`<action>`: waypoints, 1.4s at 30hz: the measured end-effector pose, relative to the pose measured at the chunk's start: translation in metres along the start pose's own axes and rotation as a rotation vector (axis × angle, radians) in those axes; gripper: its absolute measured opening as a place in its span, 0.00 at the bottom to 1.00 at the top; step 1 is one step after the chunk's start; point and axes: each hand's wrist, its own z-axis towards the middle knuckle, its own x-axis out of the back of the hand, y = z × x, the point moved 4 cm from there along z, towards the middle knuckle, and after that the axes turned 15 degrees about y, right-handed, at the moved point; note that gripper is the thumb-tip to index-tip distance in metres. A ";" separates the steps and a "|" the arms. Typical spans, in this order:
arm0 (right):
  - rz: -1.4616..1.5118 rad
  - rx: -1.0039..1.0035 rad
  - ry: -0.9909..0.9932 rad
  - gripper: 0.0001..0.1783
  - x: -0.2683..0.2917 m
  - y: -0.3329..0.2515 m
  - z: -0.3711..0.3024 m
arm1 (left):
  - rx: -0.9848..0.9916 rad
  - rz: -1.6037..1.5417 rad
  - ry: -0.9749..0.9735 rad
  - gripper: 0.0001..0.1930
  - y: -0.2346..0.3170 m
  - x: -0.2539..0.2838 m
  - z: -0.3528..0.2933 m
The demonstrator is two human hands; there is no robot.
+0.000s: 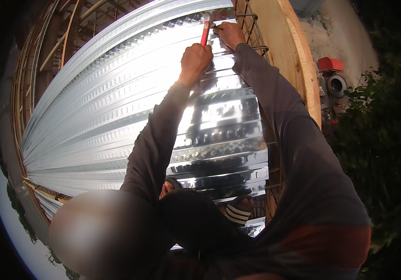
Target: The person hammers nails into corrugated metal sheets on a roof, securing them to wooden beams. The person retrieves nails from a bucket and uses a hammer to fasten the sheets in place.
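Observation:
My left hand (195, 63) is wrapped round the red handle of a hammer (205, 33). The hammer's metal head points away from me, over the far right part of a shiny ribbed metal decking sheet (223, 109). Just right of the hammer head, my right hand (230, 35) is closed, its fingertips pinched low at the sheet's edge. Whatever small thing they hold is too small to make out.
Along the right runs a wooden formwork board (298, 56), with steel rebar (260, 47) between it and the sheets. Beyond the board, far below, lie a red object (330, 64) and a tyre (337, 86). Timber framing (69, 35) stands at far left. My sandalled foot (239, 211) rests on the decking.

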 end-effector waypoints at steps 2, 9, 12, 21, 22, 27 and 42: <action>0.060 -0.053 -0.018 0.14 0.003 0.017 -0.012 | 0.065 -0.059 -0.028 0.25 0.019 0.013 -0.009; 0.039 0.109 0.064 0.15 0.004 0.004 -0.008 | 0.041 -0.003 -0.023 0.22 0.021 0.022 0.005; 0.096 0.008 0.015 0.15 0.006 0.017 -0.011 | 0.152 -0.221 0.229 0.23 0.065 0.071 0.008; 0.082 -0.074 -0.050 0.14 0.013 0.007 -0.012 | 0.137 -0.113 0.042 0.23 0.048 0.034 -0.003; 0.124 -0.135 -0.059 0.15 0.013 0.009 -0.012 | 0.164 -0.164 0.103 0.23 0.059 0.047 0.008; 0.100 -0.073 -0.080 0.15 0.013 -0.003 -0.014 | 0.231 -0.115 0.034 0.21 0.038 0.032 -0.002; 0.079 -0.075 -0.031 0.13 0.013 0.015 -0.018 | 0.199 -0.232 0.129 0.22 0.049 0.047 0.001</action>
